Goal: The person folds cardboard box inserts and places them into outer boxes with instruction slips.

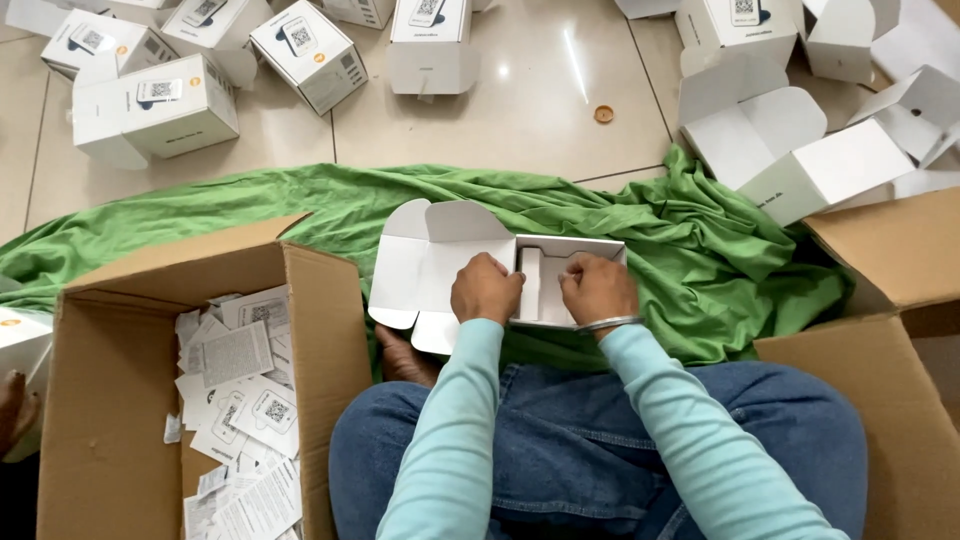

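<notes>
Tiled floor, green cloth [690, 250] spread across it
Left hand [487, 290] and right hand [598, 290] both gripped an open white cardboard box [420, 265] over the cloth

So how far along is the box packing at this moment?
Done, it seems: several closed white boxes lie on the floor at upper left. In hand: the left hand and right hand press into an open white box with its lid flaps spread, lying on the green cloth. Left: open empty boxes at upper right, and loose leaflets in the cardboard carton.
</notes>
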